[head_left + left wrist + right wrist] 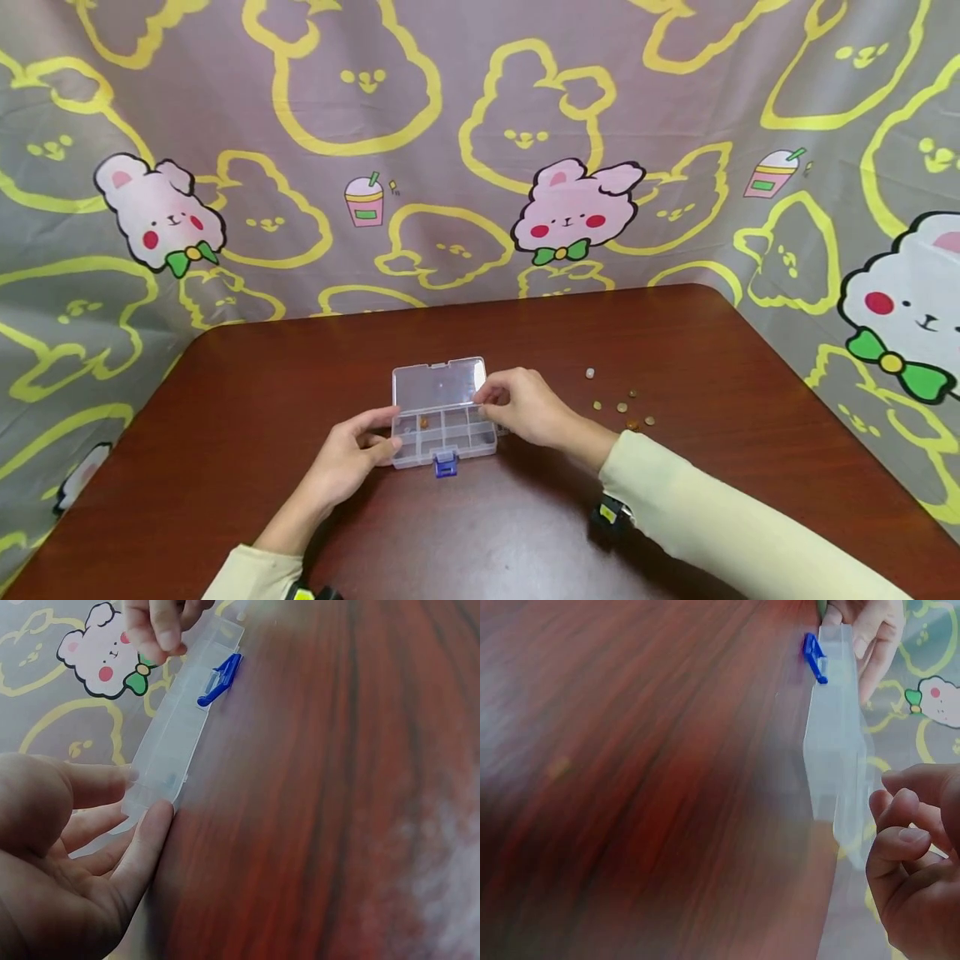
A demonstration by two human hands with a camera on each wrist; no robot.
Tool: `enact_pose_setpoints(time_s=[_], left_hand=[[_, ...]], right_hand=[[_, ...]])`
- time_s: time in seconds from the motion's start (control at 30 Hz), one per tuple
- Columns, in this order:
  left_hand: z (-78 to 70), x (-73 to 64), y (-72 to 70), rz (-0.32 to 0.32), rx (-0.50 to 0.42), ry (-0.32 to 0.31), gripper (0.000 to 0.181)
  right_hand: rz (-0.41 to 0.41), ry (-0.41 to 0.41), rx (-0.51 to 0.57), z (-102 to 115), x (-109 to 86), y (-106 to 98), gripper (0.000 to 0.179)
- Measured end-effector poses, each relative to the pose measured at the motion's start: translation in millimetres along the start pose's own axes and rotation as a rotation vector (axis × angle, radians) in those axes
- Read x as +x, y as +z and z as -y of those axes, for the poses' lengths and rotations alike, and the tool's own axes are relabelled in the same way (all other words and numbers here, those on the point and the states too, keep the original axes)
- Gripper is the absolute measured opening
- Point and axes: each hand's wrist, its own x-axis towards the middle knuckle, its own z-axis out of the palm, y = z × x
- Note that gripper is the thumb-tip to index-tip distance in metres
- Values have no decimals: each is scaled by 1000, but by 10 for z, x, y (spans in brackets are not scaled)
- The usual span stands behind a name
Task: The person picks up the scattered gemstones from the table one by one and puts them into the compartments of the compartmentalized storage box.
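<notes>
A clear plastic compartment box [471,451] lies on the table with its lid [431,387] raised at the back. Its blue latch [446,464] hangs down at the front. My left hand [351,454] grips the left end of the box, thumb in front and fingers behind, as the left wrist view also shows. One small orange-brown bead [424,423] sits in a back compartment. Over the back right compartment is my right hand [528,407], thumb and fingertips close together. Whether a small thing is between them is hidden in the head view.
Several small loose beads lie right of the box: a white bead [589,373], greenish beads [622,407] and an orange-brown bead [633,425] beside the right forearm. Behind the brown wooden table [315,350] hangs a patterned cloth [450,150].
</notes>
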Motion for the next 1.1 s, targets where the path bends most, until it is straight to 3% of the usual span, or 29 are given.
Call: enact_pose_setpoints(time_s=[0.4, 0.83, 1.1], left_hand=[[-16, 4, -25, -36, -3, 2, 44], [49, -10, 52, -35, -55, 19, 44], [87, -52, 43, -11, -67, 19, 45]], right_hand=[[-33, 61, 17, -188, -266, -362, 7], [-97, 149, 18, -575, -822, -788, 9], [-152, 160, 6, -772, -1125, -973, 9]])
